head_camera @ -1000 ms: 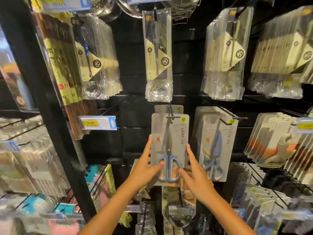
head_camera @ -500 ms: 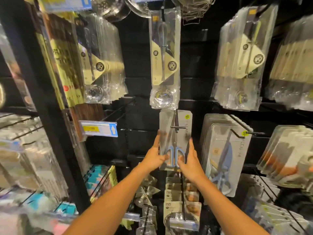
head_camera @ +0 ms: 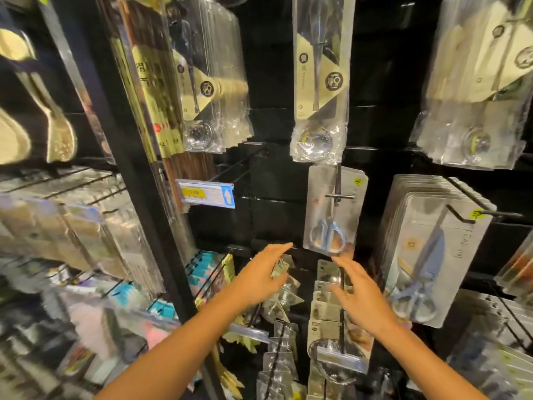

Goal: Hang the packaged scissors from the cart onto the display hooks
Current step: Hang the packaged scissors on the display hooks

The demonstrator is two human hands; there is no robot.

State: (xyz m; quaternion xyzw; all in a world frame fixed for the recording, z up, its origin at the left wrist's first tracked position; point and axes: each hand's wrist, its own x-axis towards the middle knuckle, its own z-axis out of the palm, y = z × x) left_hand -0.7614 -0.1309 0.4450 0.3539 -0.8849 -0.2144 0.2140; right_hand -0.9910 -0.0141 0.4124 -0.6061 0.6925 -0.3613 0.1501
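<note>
Packaged scissors (head_camera: 334, 209): hangs on display hook (head_camera: 339, 194) | left hand (head_camera: 259, 272): at its 7 o'clock, apart, fingers spread, empty | right hand (head_camera: 360, 295): at 6 o'clock, fingers spread, empty

body: 2 forearms in view | sleeves: bare to frame edge | left hand (head_camera: 261, 272), right hand (head_camera: 360, 295): bare

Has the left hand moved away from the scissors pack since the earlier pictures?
Yes. The left hand gripped the hooked scissors pack earlier; now it is lower and to the left, apart from it, fingers relaxed.
</note>
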